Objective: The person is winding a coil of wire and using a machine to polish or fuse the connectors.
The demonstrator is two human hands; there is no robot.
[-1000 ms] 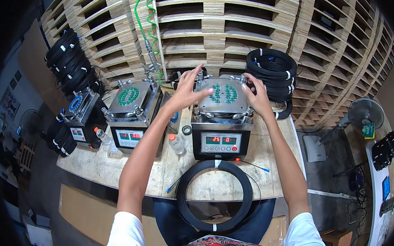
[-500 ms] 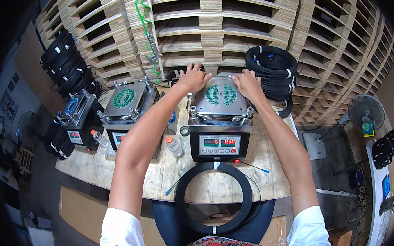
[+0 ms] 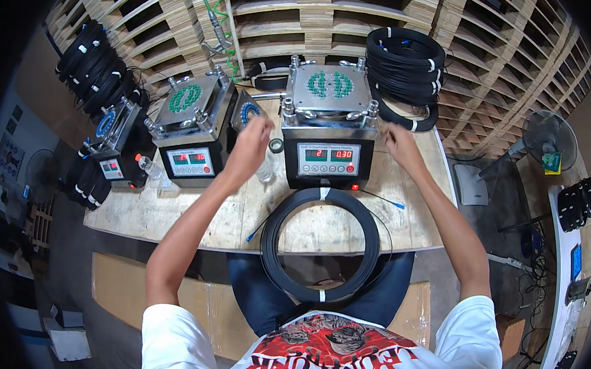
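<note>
A polishing machine (image 3: 328,153) with a black body and lit red display stands in front of me. Its square metal top plate (image 3: 300,102) carries green fittings in a ring, with metal posts at the corners. My left hand (image 3: 252,141) is left of this machine, by a clear bottle (image 3: 265,169) that it partly covers. On the other side hovers my right hand (image 3: 399,147), apart from the machine's right front corner. Both hands are smeared and their fingers do not show clearly. A coil of black cable (image 3: 273,251) with blue-tipped ends leans from the table edge over my lap.
Two similar machines (image 3: 187,134) (image 3: 112,143) stand to the left, near an orange-capped bottle (image 3: 149,167). A plate with blue fittings (image 3: 248,110) leans beside them. Stacked black cable coils (image 3: 405,73) sit at the back right. Wooden pallets (image 3: 332,24) rise behind; a fan (image 3: 548,142) stands at right.
Both hands have left the far corners of the machine's top and come back toward me, to either side of its body. The number on the display's left side has changed.
</note>
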